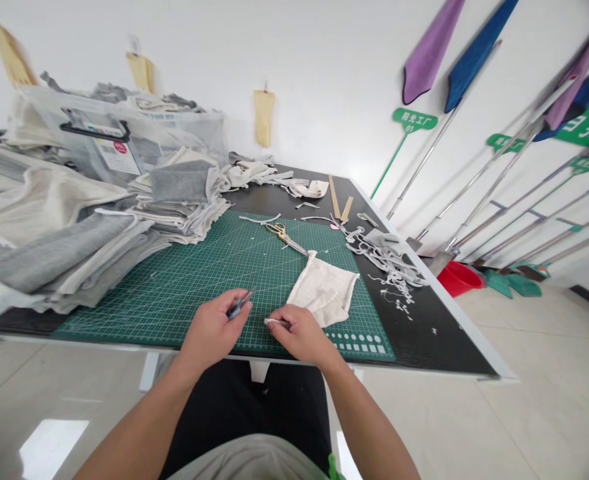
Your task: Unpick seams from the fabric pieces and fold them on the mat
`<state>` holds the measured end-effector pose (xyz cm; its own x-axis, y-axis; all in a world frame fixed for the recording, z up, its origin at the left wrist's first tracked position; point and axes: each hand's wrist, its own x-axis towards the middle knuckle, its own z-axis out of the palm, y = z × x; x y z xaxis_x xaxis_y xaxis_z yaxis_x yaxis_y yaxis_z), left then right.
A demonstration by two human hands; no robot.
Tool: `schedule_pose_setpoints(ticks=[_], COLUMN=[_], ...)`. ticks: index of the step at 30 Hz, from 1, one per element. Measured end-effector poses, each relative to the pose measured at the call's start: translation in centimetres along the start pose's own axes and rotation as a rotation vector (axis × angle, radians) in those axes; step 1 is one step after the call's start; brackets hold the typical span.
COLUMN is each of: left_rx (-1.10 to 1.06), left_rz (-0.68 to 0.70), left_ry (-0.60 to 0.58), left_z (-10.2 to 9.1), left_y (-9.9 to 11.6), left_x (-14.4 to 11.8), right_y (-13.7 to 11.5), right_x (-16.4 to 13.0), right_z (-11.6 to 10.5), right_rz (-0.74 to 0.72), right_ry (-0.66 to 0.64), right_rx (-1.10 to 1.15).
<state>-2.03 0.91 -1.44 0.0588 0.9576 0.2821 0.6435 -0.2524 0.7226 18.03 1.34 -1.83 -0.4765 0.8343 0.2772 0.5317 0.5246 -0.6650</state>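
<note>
Left hand (213, 331), lower centre: closed on small blue-grey tool (239, 305), probably pen or clip. Right hand (302, 335): pinches thin white strip (273, 322). Strip light, limp; grip at end.

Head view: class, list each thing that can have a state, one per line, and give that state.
Left hand: shut on a pen.
Right hand: pinching a white strip.
Pouch: flat on the mat, beside the right hand.
Scissors: closed, lying on the mat.
Bin: filled with cloth.

One cutting mat (184, 280), one pair of scissors (285, 237), one cloth pouch (323, 291), two wooden rulers (334, 197)
</note>
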Motion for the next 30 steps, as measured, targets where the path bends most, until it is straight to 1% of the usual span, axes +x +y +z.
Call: schedule_pose_setpoints(ticks=[4, 7, 10, 13, 17, 18, 21, 22, 26, 29, 30], left_rx=[-0.099, -0.135, -0.132, -0.135, -0.137, -0.131, -0.154, -0.167, -0.123, -0.139, -0.144], left_rz=[0.072, 0.103, 0.091, 0.061, 0.073, 0.065, 0.014, 0.012, 0.073, 0.057, 0.061], left_ry=[-0.163, -0.211, -0.193, -0.15, -0.128, -0.108, 0.019, 0.032, -0.077, -0.017, -0.018], left_z=[1.0, 1.6, 1.9, 2.0, 2.1, 2.1, 2.3, 2.4, 2.6, 2.7, 2.7], left_y=[1.3, 1.9, 2.2, 2.3, 2.4, 2.4, 2.2, 2.2, 2.1, 2.2, 2.2], left_x=[-0.7, -0.7, -0.7, -0.8, -1.0, -1.0, -0.9, -0.9, -1.0, -1.2, -1.2], right_y=[0.2, 0.2, 0.1, 0.0, 0.0, 0.1, 0.1, 0.1, 0.0, 0.1, 0.1], right_x=[0.0, -0.2, -0.4, -0.5, -0.5, -0.5, -0.5, -0.5, -0.5, -0.5, -0.5], right_z=[0.1, 0.0, -0.2, -0.4, -0.3, -0.3, -0.3, -0.2, -0.3, -0.3, -0.3], right_rz=[-0.008, -0.012, -0.007, -0.002, -0.012, -0.014, 0.0, 0.004, -0.007, -0.006, -0.006], right_ry=[0.073, 0.1, 0.095, 0.078, 0.077, 0.082, 0.081, 0.076, 0.058, 0.048, 0.043], right_rx=[0.039, 0.07, 0.076, 0.074, 0.077, 0.079, 0.083, 0.082, 0.05, 0.028, 0.025])
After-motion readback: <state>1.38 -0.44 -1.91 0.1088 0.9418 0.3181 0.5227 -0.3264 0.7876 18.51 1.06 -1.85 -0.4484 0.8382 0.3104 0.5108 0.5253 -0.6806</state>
